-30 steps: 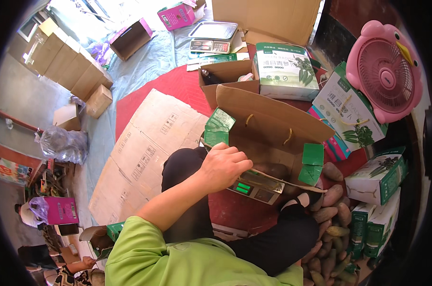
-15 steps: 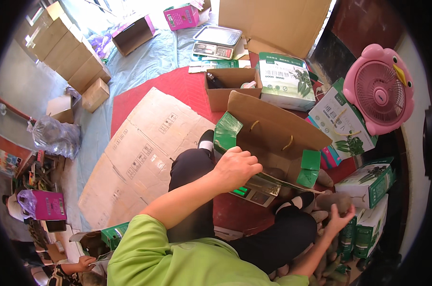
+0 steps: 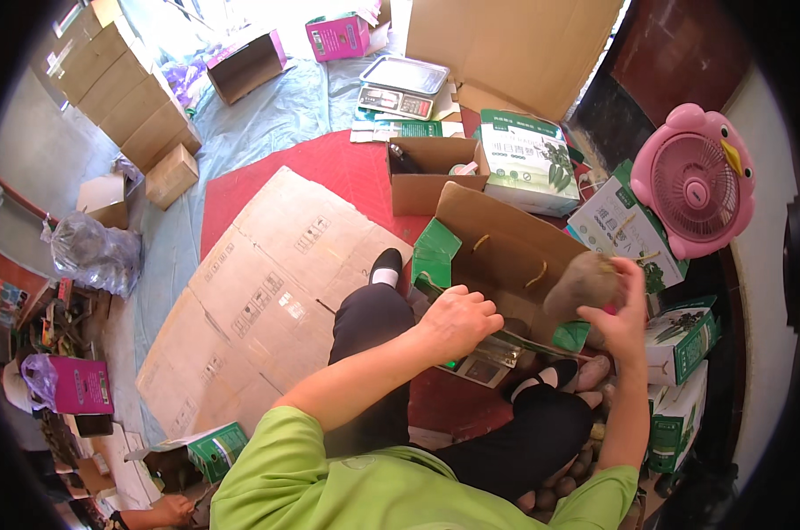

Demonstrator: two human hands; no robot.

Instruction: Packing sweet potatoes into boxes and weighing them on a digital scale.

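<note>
An open cardboard box (image 3: pixel 497 231) with green end flaps and rope handles stands in front of my crossed legs. My left hand (image 3: pixel 457 322) is closed on its near upper edge. My right hand (image 3: pixel 625 314) grips a large brown tuber (image 3: pixel 584 287), fingers round its right end, over the right side of the box. Something brown and rounded shows at the bottom of the box, mostly hidden by the near wall. More tubers (image 3: pixel 592 375) lie in a heap beside my right leg.
A flat cardboard sheet (image 3: pixel 259 291) covers the floor at left. Beyond the box are a small open carton (image 3: pixel 435 194), a closed white-green box (image 3: pixel 528 163) and a scale (image 3: pixel 400 88). A pink fan (image 3: pixel 696 185) stands at right. Another person's hand (image 3: pixel 170 511) shows at lower left.
My right hand has lifted the tuber from the heap at right, up and leftward over the box. My left hand keeps its hold on the box edge.
</note>
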